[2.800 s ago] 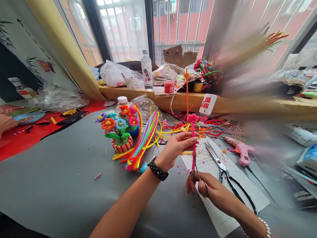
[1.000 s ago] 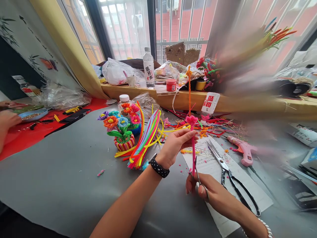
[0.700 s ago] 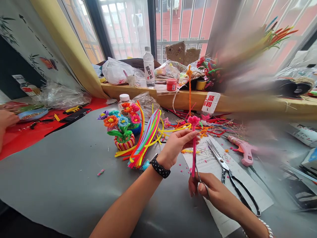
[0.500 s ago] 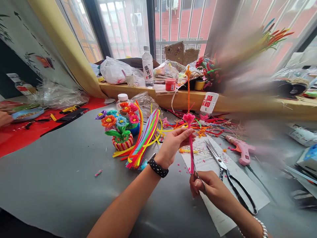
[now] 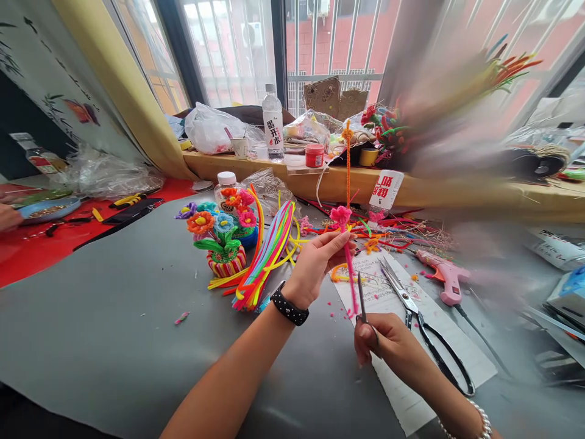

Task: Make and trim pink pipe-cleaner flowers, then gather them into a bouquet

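Note:
Between the thumb and fingers of my left hand (image 5: 322,262) is the stem of a pink pipe-cleaner flower (image 5: 340,214). Its fuzzy bloom sticks up above the fingertips, and the thin stem hangs down below them. My right hand (image 5: 377,338) is closed around the handles of small scissors (image 5: 361,299), whose blades point upward just right of the stem's lower end. The blades look closed and slightly apart from the stem. Beyond the hands, an orange pipe-cleaner stem (image 5: 348,171) stands upright, its lower end hidden behind the pink flower.
Large scissors (image 5: 406,299) lie on a written paper sheet (image 5: 411,390) to the right, beside a pink glue gun (image 5: 445,274). To the left are a bundle of colored pipe cleaners (image 5: 267,259) and a striped flower pot (image 5: 227,262). At far left, another person's hand (image 5: 9,216) shows.
My left hand has shifted slightly left with the pink flower, whose stem now tilts. The scissors, earlier against the stem, now stand a little to its right.

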Demonstrator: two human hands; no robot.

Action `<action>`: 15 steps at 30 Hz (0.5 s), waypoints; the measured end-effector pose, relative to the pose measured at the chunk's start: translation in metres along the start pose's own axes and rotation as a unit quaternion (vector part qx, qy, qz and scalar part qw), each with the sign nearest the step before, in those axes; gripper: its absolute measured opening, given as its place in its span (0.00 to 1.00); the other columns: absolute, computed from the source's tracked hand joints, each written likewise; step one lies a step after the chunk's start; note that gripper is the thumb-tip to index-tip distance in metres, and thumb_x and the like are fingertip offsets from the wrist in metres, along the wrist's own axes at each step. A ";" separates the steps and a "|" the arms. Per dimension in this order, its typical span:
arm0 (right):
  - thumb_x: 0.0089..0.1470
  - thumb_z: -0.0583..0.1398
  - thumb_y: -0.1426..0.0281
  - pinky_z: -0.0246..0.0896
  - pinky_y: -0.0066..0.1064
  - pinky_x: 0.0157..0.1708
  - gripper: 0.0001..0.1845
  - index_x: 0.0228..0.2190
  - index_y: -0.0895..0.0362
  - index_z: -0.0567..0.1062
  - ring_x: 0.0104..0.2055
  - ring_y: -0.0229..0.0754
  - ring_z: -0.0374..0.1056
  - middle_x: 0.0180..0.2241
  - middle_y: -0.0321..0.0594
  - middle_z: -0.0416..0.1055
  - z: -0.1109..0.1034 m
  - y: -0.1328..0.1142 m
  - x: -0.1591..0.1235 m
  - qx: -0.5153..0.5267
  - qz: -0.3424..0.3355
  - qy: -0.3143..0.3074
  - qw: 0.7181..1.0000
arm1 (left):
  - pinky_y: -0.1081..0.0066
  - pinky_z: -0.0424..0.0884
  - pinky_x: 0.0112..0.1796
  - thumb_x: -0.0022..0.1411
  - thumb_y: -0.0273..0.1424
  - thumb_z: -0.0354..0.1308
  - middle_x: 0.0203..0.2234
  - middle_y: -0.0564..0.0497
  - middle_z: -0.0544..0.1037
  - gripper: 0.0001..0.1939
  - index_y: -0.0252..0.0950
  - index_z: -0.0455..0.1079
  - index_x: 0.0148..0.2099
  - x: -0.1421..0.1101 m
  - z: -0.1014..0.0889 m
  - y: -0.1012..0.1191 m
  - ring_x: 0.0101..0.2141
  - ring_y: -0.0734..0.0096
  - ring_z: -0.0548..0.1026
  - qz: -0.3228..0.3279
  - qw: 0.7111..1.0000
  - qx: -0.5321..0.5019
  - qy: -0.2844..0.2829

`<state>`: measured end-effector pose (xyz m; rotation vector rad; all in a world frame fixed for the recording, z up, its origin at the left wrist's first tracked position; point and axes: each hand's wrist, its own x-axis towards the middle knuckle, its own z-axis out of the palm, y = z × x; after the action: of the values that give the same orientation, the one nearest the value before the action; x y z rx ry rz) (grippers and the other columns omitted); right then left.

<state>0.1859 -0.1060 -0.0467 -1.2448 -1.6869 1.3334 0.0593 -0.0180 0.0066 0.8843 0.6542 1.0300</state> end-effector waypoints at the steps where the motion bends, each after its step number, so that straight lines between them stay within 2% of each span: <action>1: 0.45 0.46 0.42 0.53 0.27 0.21 0.31 0.14 0.57 0.62 0.18 0.35 0.56 0.15 0.37 0.62 -0.001 0.000 -0.001 0.004 -0.014 -0.004 1.000 | 0.75 0.64 0.35 0.46 0.33 0.60 0.26 0.52 0.75 0.09 0.33 0.72 0.30 0.000 0.000 0.001 0.27 0.80 0.70 0.000 1.000 0.000 -0.002; 6: 0.45 0.39 0.40 0.51 0.26 0.24 0.35 0.23 0.58 0.64 0.24 0.36 0.56 0.22 0.38 0.63 -0.002 -0.002 -0.005 -0.024 -0.055 -0.053 0.997 | 0.77 0.64 0.33 0.46 0.33 0.60 0.24 0.52 0.74 0.09 0.32 0.72 0.30 -0.002 0.003 0.003 0.27 0.80 0.70 -0.012 0.999 0.022 -0.025; 11: 0.45 0.38 0.41 0.50 0.27 0.25 0.35 0.23 0.58 0.64 0.26 0.37 0.55 0.23 0.36 0.60 -0.002 -0.006 -0.007 -0.064 -0.054 -0.061 0.995 | 0.75 0.65 0.33 0.47 0.35 0.59 0.25 0.50 0.73 0.10 0.31 0.71 0.30 -0.003 0.005 -0.003 0.27 0.79 0.70 -0.033 0.995 0.058 -0.068; 15: 0.47 0.38 0.42 0.50 0.26 0.25 0.34 0.22 0.58 0.63 0.25 0.36 0.55 0.22 0.36 0.61 -0.002 -0.007 -0.007 -0.060 -0.055 -0.047 0.996 | 0.76 0.65 0.32 0.47 0.35 0.60 0.24 0.50 0.73 0.11 0.31 0.72 0.31 -0.003 0.006 -0.008 0.27 0.78 0.70 -0.051 0.993 0.069 -0.076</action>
<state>0.1879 -0.1119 -0.0389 -1.1526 -1.8988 1.2573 0.0666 -0.0248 0.0032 1.0292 0.6415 0.8256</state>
